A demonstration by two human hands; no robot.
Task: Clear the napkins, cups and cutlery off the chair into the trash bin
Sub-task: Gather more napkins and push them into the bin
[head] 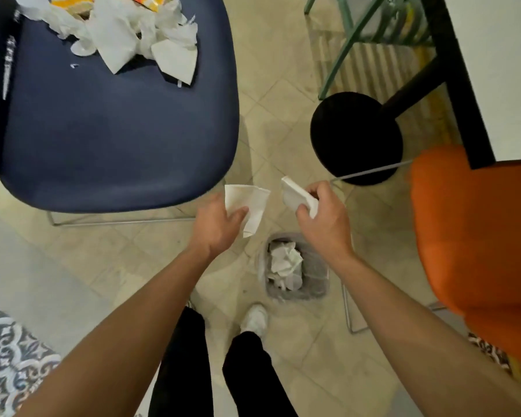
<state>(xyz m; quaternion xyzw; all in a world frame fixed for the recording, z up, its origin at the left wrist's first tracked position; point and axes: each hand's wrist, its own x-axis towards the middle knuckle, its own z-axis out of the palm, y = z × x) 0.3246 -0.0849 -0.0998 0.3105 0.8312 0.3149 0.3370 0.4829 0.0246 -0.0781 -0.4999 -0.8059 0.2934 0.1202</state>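
A dark blue chair (109, 139) fills the upper left; a pile of white napkins (133, 34), plastic cutlery and an orange-yellow wrapper lies at the back of its seat. Just off the chair's front edge, my left hand (217, 224) grips a flat white napkin (250, 206). My right hand (322, 215) is closed on a folded white napkin (295, 194). Both hands hover above and slightly beyond a small grey trash bin (316, 281) on the floor, which holds crumpled white napkins (285, 264).
An orange chair (478, 236) stands at the right, close to the bin. A black round table base (355, 136) and a white tabletop (500, 70) are at the upper right. My legs and a white shoe (254, 320) are below the bin. A patterned rug (9, 362) lies at the lower left.
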